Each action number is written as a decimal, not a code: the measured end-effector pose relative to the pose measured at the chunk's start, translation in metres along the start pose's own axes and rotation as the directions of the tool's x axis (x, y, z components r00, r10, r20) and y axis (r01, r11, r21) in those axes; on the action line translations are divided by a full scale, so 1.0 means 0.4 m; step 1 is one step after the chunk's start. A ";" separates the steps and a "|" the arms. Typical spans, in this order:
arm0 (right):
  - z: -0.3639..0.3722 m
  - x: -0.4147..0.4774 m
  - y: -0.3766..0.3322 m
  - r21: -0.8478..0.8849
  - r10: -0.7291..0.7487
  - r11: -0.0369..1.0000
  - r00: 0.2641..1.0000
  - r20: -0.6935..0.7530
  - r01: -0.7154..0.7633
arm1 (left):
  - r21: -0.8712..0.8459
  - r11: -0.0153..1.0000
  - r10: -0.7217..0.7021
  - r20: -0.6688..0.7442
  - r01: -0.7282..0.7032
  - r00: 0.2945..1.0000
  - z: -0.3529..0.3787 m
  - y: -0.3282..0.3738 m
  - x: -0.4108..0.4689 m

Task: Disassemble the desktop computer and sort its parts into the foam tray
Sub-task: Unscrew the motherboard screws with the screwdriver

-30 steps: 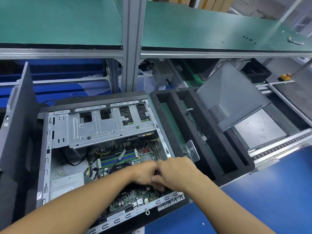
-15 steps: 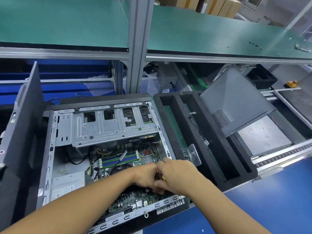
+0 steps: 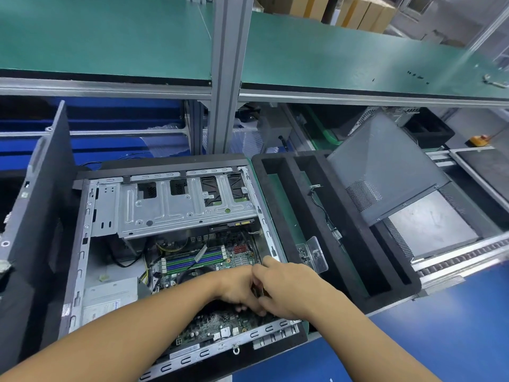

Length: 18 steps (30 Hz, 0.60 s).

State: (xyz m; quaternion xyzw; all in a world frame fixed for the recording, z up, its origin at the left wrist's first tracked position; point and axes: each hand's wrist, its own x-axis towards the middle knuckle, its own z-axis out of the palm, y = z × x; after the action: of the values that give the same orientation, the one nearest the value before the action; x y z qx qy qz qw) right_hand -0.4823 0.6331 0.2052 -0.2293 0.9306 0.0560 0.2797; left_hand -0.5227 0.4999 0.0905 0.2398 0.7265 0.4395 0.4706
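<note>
The open desktop case [image 3: 82, 244] lies on its side in front of me, with a silver drive cage [image 3: 170, 208] at the back and the green motherboard [image 3: 220, 325] below it. My left hand [image 3: 234, 289] and my right hand [image 3: 292, 292] meet over the right part of the board. Their fingers curl down round a small dark part [image 3: 257, 291] between them, most of it hidden. Right of the case stands the black foam tray [image 3: 355, 260]. It holds a grey side panel [image 3: 385, 166], a thin cable [image 3: 322, 208] and a clear plastic piece [image 3: 316, 252].
A dark panel [image 3: 41, 194] stands upright at the case's left. The power supply [image 3: 110, 296] sits in the case's near-left corner. A green shelf [image 3: 330, 51] on an aluminium post [image 3: 228, 78] hangs over the bench. A roller conveyor [image 3: 468, 255] runs right of the tray.
Both hands stay pressed together at the same spot over the board, barely shifting. A yellow bit seen between them half a second ago is hidden now.
</note>
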 end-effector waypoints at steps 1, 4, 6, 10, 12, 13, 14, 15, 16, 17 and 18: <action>0.001 0.001 -0.002 0.015 0.023 1.000 1.000 -0.017 -0.023 | 0.033 0.999 0.017 -0.006 -0.017 1.000 0.001 0.000 0.001; 0.004 0.009 -0.011 -0.001 0.050 0.999 0.998 -0.038 -0.050 | 0.106 0.992 0.067 -0.006 -0.066 0.998 0.003 -0.002 0.003; 0.003 0.010 -0.016 -0.028 0.031 0.999 0.999 -0.039 -0.032 | 0.100 0.994 0.056 -0.007 -0.055 0.998 0.005 -0.001 0.000; -0.001 -0.002 -0.010 -0.018 0.009 1.000 1.000 -0.004 -0.009 | -0.034 0.999 -0.022 0.025 0.023 0.999 0.002 -0.003 -0.007; -0.003 -0.005 -0.008 -0.006 0.006 1.000 1.000 0.011 -0.006 | -0.045 0.998 -0.034 0.024 0.035 0.999 0.002 -0.004 -0.007; -0.003 -0.006 -0.007 0.005 0.005 1.000 1.000 0.010 -0.005 | -0.044 0.998 -0.034 0.006 0.034 0.999 0.005 -0.002 -0.007; -0.003 -0.007 -0.006 0.020 0.007 1.000 1.000 0.006 -0.007 | -0.036 0.999 -0.033 -0.016 0.033 0.999 0.008 -0.001 -0.006; -0.002 -0.008 -0.007 0.040 0.010 0.999 1.000 -0.002 -0.010 | -0.018 1.000 -0.026 -0.033 0.025 0.999 0.010 0.000 -0.005; -0.001 -0.009 -0.008 0.056 0.017 0.998 1.000 -0.011 -0.016 | 0.001 1.000 -0.007 -0.042 0.007 0.999 0.011 0.002 -0.006; 0.000 -0.008 -0.010 0.065 0.026 0.998 1.000 -0.017 -0.025 | 0.025 1.000 0.010 -0.043 -0.009 0.999 0.012 0.004 -0.006; 0.003 -0.006 -0.011 0.066 0.038 0.997 0.999 -0.019 -0.037 | 0.064 0.998 0.028 -0.046 -0.025 0.999 0.012 0.005 -0.006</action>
State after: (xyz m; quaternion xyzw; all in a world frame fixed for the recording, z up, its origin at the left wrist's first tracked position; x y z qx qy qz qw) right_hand -0.4780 0.6302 0.2057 -0.2032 0.9388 0.0285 0.2766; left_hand -0.5177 0.5011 0.0926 0.2538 0.7476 0.4281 0.4398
